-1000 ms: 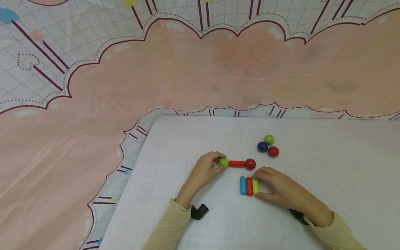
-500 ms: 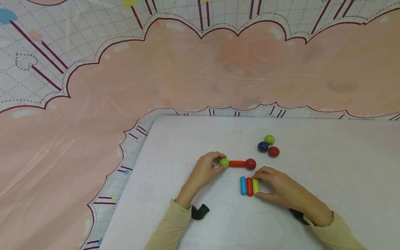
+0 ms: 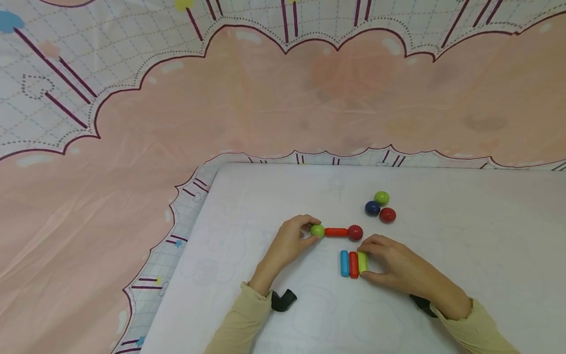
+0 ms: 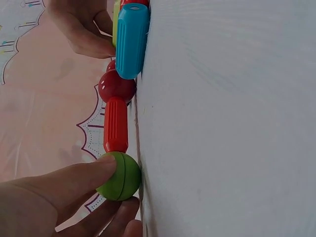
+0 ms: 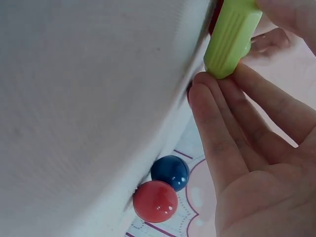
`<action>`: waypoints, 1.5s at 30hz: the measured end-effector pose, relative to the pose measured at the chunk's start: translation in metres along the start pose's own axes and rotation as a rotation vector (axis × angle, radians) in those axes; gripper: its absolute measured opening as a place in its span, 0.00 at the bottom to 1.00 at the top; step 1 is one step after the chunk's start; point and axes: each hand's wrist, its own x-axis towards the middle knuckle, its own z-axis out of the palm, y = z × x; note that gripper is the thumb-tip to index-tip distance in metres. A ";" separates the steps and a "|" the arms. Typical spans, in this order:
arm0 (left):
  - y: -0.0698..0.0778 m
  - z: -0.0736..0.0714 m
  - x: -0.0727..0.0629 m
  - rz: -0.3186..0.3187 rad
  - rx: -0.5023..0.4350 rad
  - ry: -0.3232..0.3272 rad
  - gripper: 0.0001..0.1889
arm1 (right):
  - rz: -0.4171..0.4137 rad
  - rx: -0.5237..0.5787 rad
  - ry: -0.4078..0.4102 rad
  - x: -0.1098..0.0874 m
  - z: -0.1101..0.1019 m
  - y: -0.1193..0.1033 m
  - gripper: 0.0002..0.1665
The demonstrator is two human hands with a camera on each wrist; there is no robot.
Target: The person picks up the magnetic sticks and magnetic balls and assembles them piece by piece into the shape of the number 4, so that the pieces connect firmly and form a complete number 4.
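In the head view my left hand (image 3: 288, 242) pinches a green ball (image 3: 317, 231) between thumb and fingers. A grooved red rod (image 4: 116, 124) runs from that ball to a dark red ball (image 3: 355, 233), all in one line on the table. My right hand (image 3: 395, 264) holds a yellow-green rod (image 5: 233, 38) by its two ends, thumb at one and fingers at the other. Beside that rod, another red rod (image 3: 353, 265) and a light blue rod (image 4: 132, 42) lie parallel in a tight row.
Farther back on the white table (image 3: 265, 191) sit three loose balls close together: green (image 3: 382, 198), dark blue (image 5: 170, 173) and red (image 5: 155, 201). A black strap piece (image 3: 284, 300) shows by the left wrist. Patterned peach cloth (image 3: 146, 196) lies beyond the table's edge.
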 end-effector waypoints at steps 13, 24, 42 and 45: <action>0.000 0.000 -0.001 -0.004 -0.007 -0.006 0.15 | 0.022 0.039 0.008 0.002 -0.003 -0.001 0.27; 0.000 0.000 -0.001 -0.008 -0.010 -0.001 0.16 | -0.049 0.059 0.065 0.005 -0.006 -0.001 0.22; 0.001 0.000 -0.002 0.010 -0.025 0.003 0.15 | -0.058 0.154 0.125 0.020 -0.009 -0.001 0.26; 0.001 0.000 -0.002 0.008 -0.028 0.002 0.15 | -0.070 0.203 0.138 0.022 -0.009 -0.001 0.28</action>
